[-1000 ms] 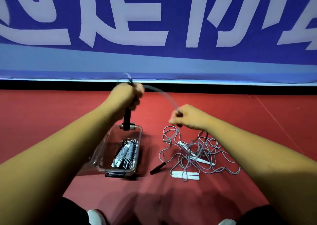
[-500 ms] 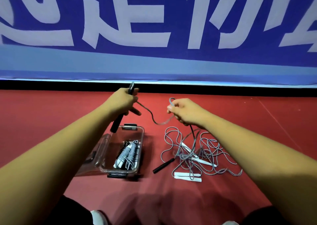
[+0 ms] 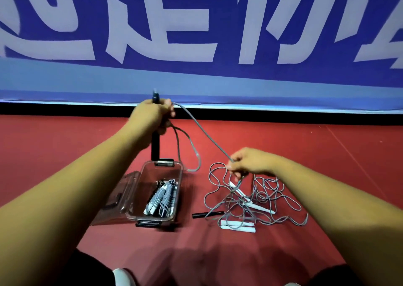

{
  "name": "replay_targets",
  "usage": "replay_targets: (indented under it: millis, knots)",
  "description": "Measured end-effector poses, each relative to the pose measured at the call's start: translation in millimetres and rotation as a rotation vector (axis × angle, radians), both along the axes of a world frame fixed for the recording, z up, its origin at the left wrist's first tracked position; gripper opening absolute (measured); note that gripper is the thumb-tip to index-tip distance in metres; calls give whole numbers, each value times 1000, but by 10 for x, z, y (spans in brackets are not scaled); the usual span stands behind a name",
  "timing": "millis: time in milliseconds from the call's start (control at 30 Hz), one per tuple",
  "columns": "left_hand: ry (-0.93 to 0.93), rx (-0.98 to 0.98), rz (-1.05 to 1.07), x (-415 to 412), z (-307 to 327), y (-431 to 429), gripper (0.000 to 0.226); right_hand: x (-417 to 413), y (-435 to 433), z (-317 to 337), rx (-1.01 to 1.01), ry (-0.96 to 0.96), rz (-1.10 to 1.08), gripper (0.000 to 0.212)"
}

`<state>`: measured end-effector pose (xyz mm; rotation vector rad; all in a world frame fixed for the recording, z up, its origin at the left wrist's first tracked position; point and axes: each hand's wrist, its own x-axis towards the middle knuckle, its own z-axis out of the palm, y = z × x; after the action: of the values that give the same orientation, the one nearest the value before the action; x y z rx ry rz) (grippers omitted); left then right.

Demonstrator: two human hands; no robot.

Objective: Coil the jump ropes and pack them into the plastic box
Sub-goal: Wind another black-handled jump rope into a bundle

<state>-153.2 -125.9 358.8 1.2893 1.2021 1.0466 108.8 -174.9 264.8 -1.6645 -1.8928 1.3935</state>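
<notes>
While the left hand (image 3: pixel 152 117) is closed round the upright black handle (image 3: pixel 155 146), with a loop of grey rope (image 3: pixel 205 133) hanging from it, the right hand (image 3: pixel 248 162) pinches that rope just above the tangle (image 3: pixel 261 198) on the floor (image 3: pixel 283 144). One coiled rope (image 3: pixel 162 196) already lies in the plastic box (image 3: pixel 139 196). Pulling from here could cinch the tangle or drag the white handles (image 3: pixel 237 224) along; which strands are whose I can't quite tell.

Plastic box (image 3: pixel 139 200) clear, glossy. Handle (image 3: pixel 155 147) matt black. Jump rope cord (image 3: pixel 202 131) grey, smooth. Floor (image 3: pixel 283 137) red, matt. Banner (image 3: pixel 196 78) blue cloth.
</notes>
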Motion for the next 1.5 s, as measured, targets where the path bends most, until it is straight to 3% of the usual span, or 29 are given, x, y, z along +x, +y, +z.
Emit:
replay_targets:
  millis: [133, 200, 267, 367, 433, 500, 600, 900, 1033, 1100, 1167, 1233, 1300, 1433, 1500]
  knots:
    - [348, -67, -76, -222, -149, 61, 10, 176, 1, -121, 59, 26, -151, 25]
    - [518, -56, -121, -211, -211, 66, 28, 70, 28, 35, 160, 31, -150, 26]
    - [510, 50, -148, -132, -152, 21, 38, -106, 27, 218, 212, 2, -65, 28]
    - [383, 82, -357, 46, -83, -129, 34, -362, 4, 480, 320, -38, 51, 24]
    - [461, 78, -569, 130, -98, -240, 29, -472, 16, 619, 406, -21, 50, 21]
    - [555, 100, -648, 157, -124, -272, 19, -524, 20, 698, 460, -26, 24, 20]
    - [536, 111, -446, 159, -108, -185, 22, -503, 9, 655, 443, -29, 6, 21]
    - [55, -64, 54, 92, -99, -47, 23, -136, 78, 120, 297, -315, 30, 24]
    - [37, -93, 128, -47, -81, 32, 23, 3, 84, 91, 332, -318, -32, 9]
    - [118, -86, 109, -134, -100, 89, 18, -9, 106, 136, 384, -308, -54, 10]
    - [453, -31, 45, -233, -139, 143, 14, -53, 134, 214, 446, -305, -81, 10]
    - [828, 79, -35, -268, -164, 132, 28, -129, 144, 325, 494, -270, -80, 15]
    - [803, 168, -69, -166, -119, 33, 30, -226, 131, 445, 521, -240, -42, 16]
    - [503, 181, -225, 81, -65, -122, 29, -418, 99, 582, 536, -119, 13, 10]
    - [568, 195, -358, 144, -122, -156, 28, -490, 100, 628, 555, -50, 11, 10]
